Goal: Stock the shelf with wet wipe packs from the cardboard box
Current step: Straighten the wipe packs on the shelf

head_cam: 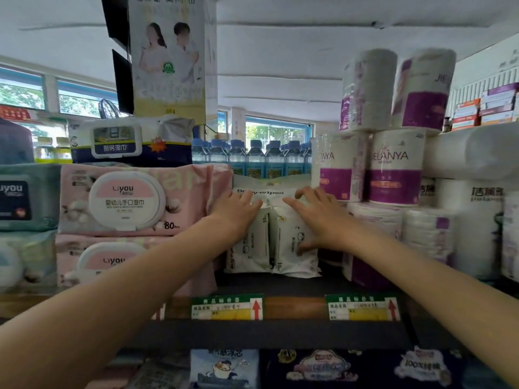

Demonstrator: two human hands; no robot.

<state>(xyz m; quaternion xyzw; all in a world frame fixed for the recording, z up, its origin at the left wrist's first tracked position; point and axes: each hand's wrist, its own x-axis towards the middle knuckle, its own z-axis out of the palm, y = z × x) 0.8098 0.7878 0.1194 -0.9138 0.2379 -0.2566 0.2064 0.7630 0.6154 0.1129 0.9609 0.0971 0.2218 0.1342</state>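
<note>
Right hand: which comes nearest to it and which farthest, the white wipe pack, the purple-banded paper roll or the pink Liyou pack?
1. White wipe pack, under the right hand.
2. Purple-banded paper roll, upper right.
3. Pink Liyou pack, far left.

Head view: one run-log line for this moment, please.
left hand on left white wipe pack | right hand grips right white wipe pack | packs upright on shelf, beside pink Liyou packs
</note>
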